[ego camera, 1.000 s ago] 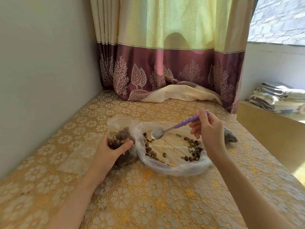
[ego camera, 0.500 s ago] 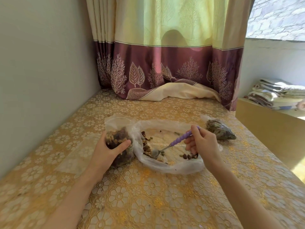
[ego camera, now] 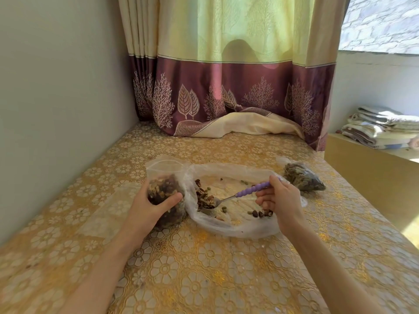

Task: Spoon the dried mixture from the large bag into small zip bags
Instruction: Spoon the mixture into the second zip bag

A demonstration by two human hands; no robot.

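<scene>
**Gold-flowered table, spoon in the large bag**

Gold floral cloth covers the table [ego camera: 204,268]. On it lies the large bag [ego camera: 238,227], clear plastic, spread open. Inside it the right hand [ego camera: 281,200] has its grip closed on the purple handle of the spoon [ego camera: 240,193], bowl down in the dried mixture [ego camera: 205,198]. Touching the large bag's left side, the left hand [ego camera: 150,207] grips a filled small zip bag [ego camera: 164,189]. Beyond the large bag's right end rests another filled zip bag [ego camera: 302,180]. Farther back hangs the curtain [ego camera: 226,87].
</scene>
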